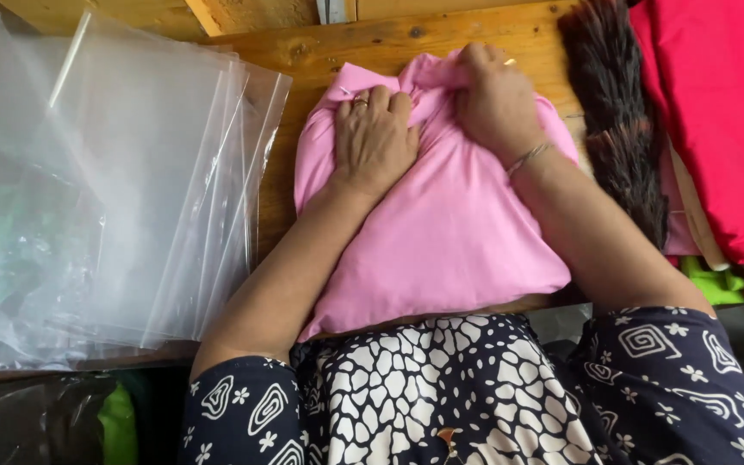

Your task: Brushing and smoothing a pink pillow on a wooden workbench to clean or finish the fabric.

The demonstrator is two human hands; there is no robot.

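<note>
Pink cloth [441, 232], folded flat on the tabletop [372, 43], under both hands. Left hand [375, 138] presses palm-down with fingers curled into the fabric; right hand [494, 102] is closed on a bunched fold at the far edge. Risks, as judged: the fold beyond the right grip may spring open if pressure lifts; the near edge, overhanging the tabletop below both wrists, may let the cloth slide off. Clear bags [122, 181] lie left of the left hand; a dark brush [617, 112] and red cloth [716, 112] right of the right hand could snag or shed onto the pink.
</note>
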